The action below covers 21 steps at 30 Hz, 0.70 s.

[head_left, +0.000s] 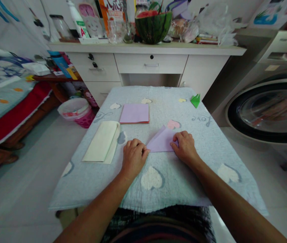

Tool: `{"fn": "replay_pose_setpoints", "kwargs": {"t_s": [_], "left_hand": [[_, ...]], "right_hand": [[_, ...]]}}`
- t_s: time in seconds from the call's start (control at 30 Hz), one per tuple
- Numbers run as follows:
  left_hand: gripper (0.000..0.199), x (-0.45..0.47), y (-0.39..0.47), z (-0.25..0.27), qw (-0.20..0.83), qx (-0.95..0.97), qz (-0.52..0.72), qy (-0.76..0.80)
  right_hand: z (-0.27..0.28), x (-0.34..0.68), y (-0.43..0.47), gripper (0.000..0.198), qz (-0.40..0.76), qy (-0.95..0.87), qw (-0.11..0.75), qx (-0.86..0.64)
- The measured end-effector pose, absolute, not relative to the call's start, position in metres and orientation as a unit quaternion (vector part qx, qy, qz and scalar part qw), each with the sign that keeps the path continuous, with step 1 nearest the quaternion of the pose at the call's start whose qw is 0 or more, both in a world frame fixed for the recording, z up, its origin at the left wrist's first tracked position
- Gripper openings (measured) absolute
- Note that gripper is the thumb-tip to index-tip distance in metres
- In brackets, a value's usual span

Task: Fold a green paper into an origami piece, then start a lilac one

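Fingers of the left hand (134,154) bunched at the left corner of the sheet (160,140) (gripping or merely pressing, I couldn't tell); thumb and forefinger of the right hand (185,145) seemed to pinch its right end, probably to steady it on the cloth (216,145). Cream paper (100,141) lay left, a stack (134,113) beyond, a green fold (196,101) far right, apparently set aside.

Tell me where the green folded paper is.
In the head view, the green folded paper sits near the cloth's far right corner, beyond the right hand and right of a small yellow heart print.
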<state>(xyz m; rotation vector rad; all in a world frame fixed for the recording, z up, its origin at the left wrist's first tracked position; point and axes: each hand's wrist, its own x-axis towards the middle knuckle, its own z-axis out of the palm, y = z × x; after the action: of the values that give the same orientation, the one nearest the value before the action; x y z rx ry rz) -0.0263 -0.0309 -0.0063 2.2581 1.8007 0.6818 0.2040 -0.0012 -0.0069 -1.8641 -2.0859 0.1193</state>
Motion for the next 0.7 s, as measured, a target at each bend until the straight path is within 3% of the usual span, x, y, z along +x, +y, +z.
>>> {"fn": "replay_pose_setpoints", "kwargs": {"t_s": [0.3, 0.53, 0.7], "left_hand": [[0.012, -0.027, -0.03, -0.005, 0.092, 0.759, 0.223, 0.604], [0.012, -0.029, -0.029, -0.005, 0.091, 0.761, 0.217, 0.605], [0.011, -0.03, -0.03, -0.005, 0.086, 0.756, 0.219, 0.61]], "right_hand": [[0.0, 0.2, 0.003, 0.029, 0.107, -0.852, 0.141, -0.492], [0.021, 0.182, -0.004, 0.021, 0.071, -0.836, 0.053, -0.542], [0.021, 0.166, -0.009, 0.045, 0.03, -0.801, 0.011, -0.598]]}}
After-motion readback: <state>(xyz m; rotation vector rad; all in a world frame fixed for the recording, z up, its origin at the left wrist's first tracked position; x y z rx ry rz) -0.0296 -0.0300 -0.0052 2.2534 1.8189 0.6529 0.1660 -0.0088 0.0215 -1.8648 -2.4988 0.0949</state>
